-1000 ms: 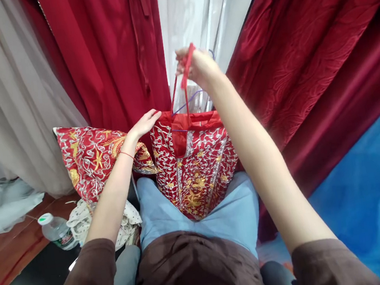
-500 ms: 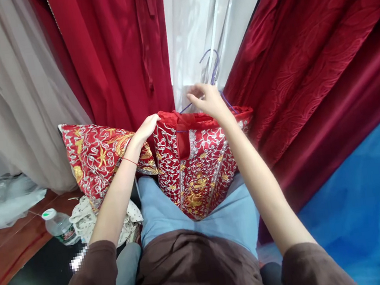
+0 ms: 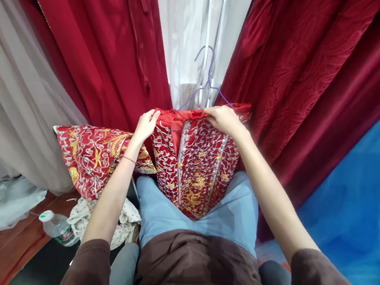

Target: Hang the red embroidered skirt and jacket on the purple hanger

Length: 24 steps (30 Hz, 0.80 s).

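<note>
A red jacket embroidered in silver and gold (image 3: 197, 174) hangs between my knees on a thin purple wire hanger (image 3: 209, 83). Its sleeve (image 3: 89, 158) spreads out to the left, beneath my forearm. My left hand (image 3: 147, 124) pinches the red top edge at the garment's left shoulder. Farther right along the same edge, my right hand (image 3: 222, 118) is closed on the cloth below the hanger's right arm. The hanger's hook stands up free above the garment, with neither hand on it.
Long red drapes (image 3: 105, 55), dark red patterned cloth (image 3: 311, 51) and white cloth (image 3: 182, 31) hang in front. A plastic bottle (image 3: 58, 229) and spotted white cloth (image 3: 81, 217) lie by a black seat (image 3: 33, 284) at left. Blue fabric (image 3: 368, 198) covers the right side.
My right hand has come down from beside the hanger and taken hold of the jacket's top edge. The front opening near the collar has narrowed. My left hand keeps its grip.
</note>
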### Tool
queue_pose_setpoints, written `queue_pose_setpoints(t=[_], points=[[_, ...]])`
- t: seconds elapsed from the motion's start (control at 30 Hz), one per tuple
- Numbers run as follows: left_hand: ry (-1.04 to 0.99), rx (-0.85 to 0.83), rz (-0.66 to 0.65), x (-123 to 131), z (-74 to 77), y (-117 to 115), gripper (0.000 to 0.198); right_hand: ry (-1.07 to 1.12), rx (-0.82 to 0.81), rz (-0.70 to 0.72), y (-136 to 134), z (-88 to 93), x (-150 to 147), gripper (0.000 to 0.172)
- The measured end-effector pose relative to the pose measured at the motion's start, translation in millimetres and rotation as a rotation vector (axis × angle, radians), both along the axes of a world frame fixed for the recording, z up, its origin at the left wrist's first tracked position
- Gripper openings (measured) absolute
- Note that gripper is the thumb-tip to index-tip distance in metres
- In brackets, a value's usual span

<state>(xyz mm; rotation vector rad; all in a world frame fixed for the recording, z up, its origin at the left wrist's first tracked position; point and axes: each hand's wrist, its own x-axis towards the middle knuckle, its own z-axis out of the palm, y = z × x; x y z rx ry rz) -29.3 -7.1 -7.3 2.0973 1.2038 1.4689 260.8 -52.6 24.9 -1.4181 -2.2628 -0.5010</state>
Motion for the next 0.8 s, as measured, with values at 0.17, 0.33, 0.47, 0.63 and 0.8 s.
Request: queue_pose_setpoints(t=[0.17, 0.33, 0.47, 0.63, 0.8], points=[[0.103, 0.137, 0.120, 16, 4.7, -3, 0.042, 0.077, 0.057, 0.011, 8, 4.5, -21, 0.030], [-0.076, 0.107, 0.180, 24, 6.2, 5, 0.048, 0.151, 0.060, 0.034, 18, -6.5, -32, 0.036], [-0.140, 0.151, 0.290, 36, 0.8, 8, 0.046, 0.121, 0.085, -0.040, 23, -19.5, -34, 0.034], [-0.011, 0.124, 0.323, 49, -3.8, -11, 0.041, 0.139, 0.202, -0.271, 27, -40.5, -47, 0.033], [0.372, 0.176, 0.205, 55, 9.9, -24, 0.054, 0.191, 0.248, -0.252, 25, -46.1, -68, 0.035]])
